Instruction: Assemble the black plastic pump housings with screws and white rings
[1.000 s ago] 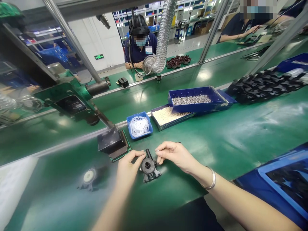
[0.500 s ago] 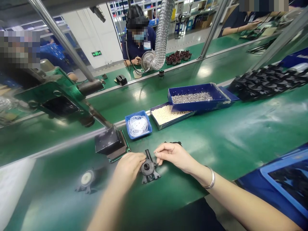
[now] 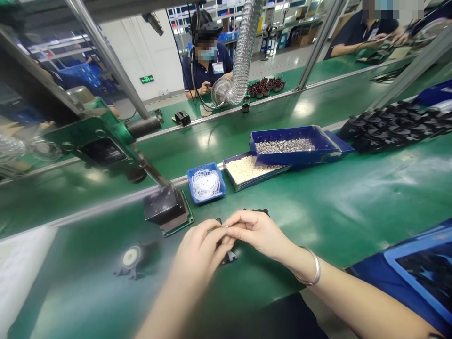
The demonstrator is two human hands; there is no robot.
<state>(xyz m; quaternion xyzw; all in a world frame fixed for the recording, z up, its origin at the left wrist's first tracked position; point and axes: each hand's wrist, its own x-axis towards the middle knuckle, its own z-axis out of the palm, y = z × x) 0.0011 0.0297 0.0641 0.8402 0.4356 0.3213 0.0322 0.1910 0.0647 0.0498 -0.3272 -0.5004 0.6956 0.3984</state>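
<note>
My right hand [image 3: 257, 231] is closed in a pinch, with a tiny pale piece [image 3: 227, 228] at its fingertips; its exact kind is too small to tell. My left hand [image 3: 201, 242] is curled, its fingertips meeting those of my right hand at that piece. Whether the left fingers grip anything is hidden. Beneath both hands lies a black plastic housing [image 3: 231, 257], mostly covered, with a forked foot showing. To the left on the green bench rests a similar black part with a white round centre [image 3: 130, 257]. Another black part [image 3: 263, 211] peeks out behind my right hand.
A blue tray of white rings [image 3: 206, 184], a tray of small cream pieces [image 3: 240, 170] and a bin of metal pins [image 3: 284, 146] stand beyond my hands. A press [image 3: 164, 205] is at left, black parts [image 3: 395, 125] far right. Co-workers sit opposite.
My left hand has moved right, over the black housing, and its fingers now meet the right fingertips. The housing was in plain view before. My right hand keeps its pinch.
</note>
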